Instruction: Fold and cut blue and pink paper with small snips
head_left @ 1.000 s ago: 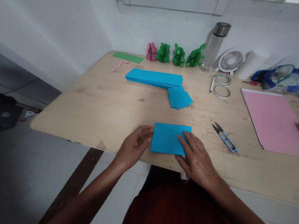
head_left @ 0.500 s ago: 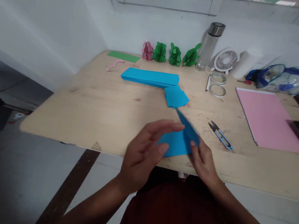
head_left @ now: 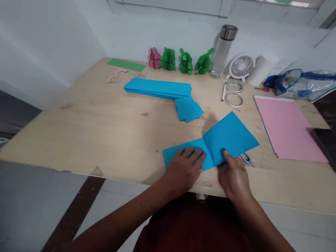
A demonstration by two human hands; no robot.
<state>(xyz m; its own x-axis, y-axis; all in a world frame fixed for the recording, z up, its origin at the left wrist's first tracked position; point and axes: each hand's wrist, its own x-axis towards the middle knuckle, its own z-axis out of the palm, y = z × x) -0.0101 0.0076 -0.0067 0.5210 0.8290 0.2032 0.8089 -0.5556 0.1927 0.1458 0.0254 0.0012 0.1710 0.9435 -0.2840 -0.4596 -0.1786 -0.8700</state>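
Creased paper sheet (head_left: 229, 134) — plain bright blue. Standing paper figures (head_left: 186, 61) — 3 green, 1 pink. Smartphone (head_left: 332, 150), black.

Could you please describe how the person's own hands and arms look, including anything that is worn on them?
The left hand and right hand are bare, with no gloves, and no rings show on the visible fingers. The left forearm and right forearm show no sleeve, watch or bracelet. A dark red garment covers the torso.

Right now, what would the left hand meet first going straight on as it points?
Likely the raised right half of the creased blue sheet that the left hand rests on; how steeply it rises is unclear.
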